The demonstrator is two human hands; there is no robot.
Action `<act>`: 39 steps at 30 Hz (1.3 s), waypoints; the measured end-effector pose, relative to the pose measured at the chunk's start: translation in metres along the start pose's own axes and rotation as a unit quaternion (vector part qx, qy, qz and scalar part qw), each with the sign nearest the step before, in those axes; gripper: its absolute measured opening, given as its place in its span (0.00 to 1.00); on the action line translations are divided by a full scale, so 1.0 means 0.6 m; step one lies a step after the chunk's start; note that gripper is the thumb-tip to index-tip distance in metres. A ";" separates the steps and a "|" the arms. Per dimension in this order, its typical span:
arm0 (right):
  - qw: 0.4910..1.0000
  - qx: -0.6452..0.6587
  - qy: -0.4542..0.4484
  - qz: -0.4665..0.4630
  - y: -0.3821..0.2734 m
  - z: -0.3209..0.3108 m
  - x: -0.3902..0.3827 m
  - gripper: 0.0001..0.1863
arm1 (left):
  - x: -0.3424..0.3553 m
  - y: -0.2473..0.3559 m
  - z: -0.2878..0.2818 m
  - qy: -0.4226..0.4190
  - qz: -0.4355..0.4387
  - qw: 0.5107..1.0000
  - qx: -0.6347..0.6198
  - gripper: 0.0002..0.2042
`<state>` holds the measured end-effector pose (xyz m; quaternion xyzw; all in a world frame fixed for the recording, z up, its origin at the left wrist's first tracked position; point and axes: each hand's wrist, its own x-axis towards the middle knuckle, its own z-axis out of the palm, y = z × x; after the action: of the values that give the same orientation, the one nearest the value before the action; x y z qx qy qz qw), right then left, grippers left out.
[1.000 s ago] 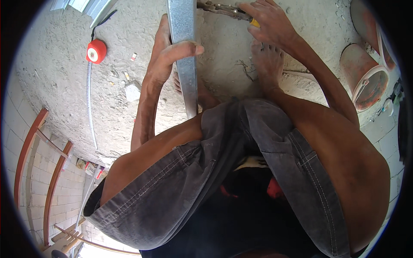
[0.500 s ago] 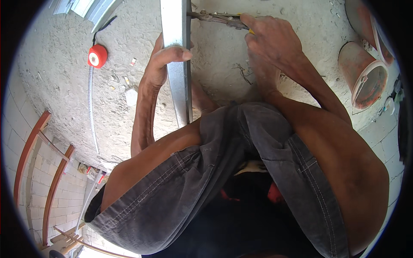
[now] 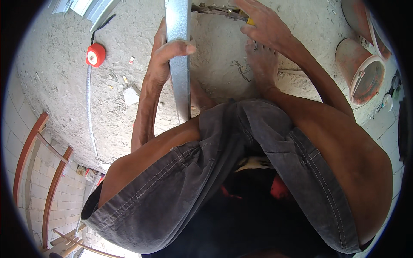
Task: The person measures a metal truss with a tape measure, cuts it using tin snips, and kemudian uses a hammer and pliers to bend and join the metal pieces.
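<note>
A long galvanised metal channel (image 3: 177, 30) runs from the top edge down between my legs. My left hand (image 3: 165, 53) is closed around it, thumb across its upper face and fingers out of sight behind. To its right, my right hand (image 3: 263, 23) holds tin snips (image 3: 226, 13) with dark jointed metal and a yellow handle end. The fingers there are spread wide around the handles, partly cut off by the picture's top edge. The snips' dark tip reaches the channel's right side; whether it bites into the metal is hidden.
On the rough, dusty floor lies a red tape measure (image 3: 96, 55) with its blade (image 3: 89, 103) pulled out. Ribbed metal sheets (image 3: 88, 10) lie at upper left. A dirty bucket (image 3: 359, 71) lies tipped at right. My bare foot (image 3: 262, 64) is below the snips. Brown frames (image 3: 53, 189) stand at lower left.
My right hand has moved slightly up and left, its fingers opening wider on the snips' handles. The channel and my left hand have shifted a little to the right and up in the view.
</note>
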<state>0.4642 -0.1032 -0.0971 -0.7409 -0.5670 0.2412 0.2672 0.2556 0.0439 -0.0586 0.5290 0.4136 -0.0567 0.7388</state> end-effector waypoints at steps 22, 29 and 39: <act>0.977 0.021 -0.162 0.136 0.007 0.012 0.011 0.20 | 0.006 -0.015 -0.002 0.014 0.002 0.999 -0.035 0.30; 0.975 0.023 -0.170 0.143 0.018 0.010 0.006 0.21 | 0.009 0.005 0.005 -0.002 0.049 0.999 -0.007 0.29; 0.970 0.040 -0.185 0.151 0.005 -0.002 0.023 0.26 | 0.021 -0.003 0.008 0.044 0.045 0.998 -0.003 0.27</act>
<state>0.4703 -0.0908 -0.0988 -0.7493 -0.4780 0.4342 0.1469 0.2651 0.0436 -0.0680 0.5471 0.4215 0.0004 0.7232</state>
